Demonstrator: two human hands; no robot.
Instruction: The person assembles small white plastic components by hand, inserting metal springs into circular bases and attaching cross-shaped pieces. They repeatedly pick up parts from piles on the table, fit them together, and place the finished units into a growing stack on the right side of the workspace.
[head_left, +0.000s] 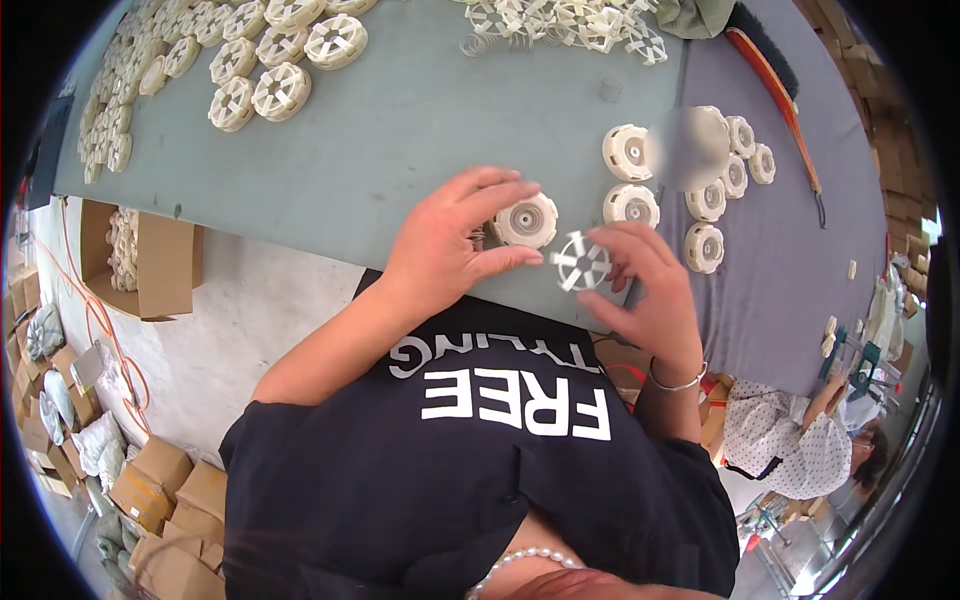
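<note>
A round cream plastic housing [540,228] lies on the table near its front edge, with a coiled spring [525,219] in its middle. My left hand [435,240] curls about its left side, fingers over the far rim and thumb along the near one. Just right of the housing, a white spoked plastic wheel [581,263] is pinched in my right hand [648,285], held tilted and apart from the housing. Two more open housings, one farther [627,152] and one nearer [631,204], sit beyond my right hand.
Housings fitted with spoked wheels [283,92] crowd the far left. Loose spoked wheels [560,25] and springs pile at the far edge. A brush with an orange handle [775,90] lies far right, near open housings [704,248]. A blurred patch hides some. A co-worker [785,440] sits at right.
</note>
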